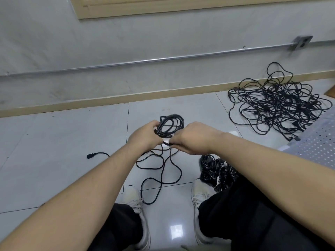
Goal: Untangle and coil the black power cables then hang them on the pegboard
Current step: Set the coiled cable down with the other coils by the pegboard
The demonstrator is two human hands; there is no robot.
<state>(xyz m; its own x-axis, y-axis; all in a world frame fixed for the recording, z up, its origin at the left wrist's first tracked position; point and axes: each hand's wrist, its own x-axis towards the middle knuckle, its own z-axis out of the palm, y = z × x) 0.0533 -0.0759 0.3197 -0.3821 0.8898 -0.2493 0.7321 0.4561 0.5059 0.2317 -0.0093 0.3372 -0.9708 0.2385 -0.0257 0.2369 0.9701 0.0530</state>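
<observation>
Tiled floor [63, 142] (glossy), tangled cables [279, 104] by grey wall [90, 42].

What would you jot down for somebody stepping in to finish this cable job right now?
Left hand grips a part-wound coil. Right hand pinches its cable near a white tie.
The cable's loose tail trails on the floor to a plug.
Done: coiled bundles lie by the right shoe.
Left: finish this coil, untangle the big pile, then hang everything on the pegboard.
</observation>
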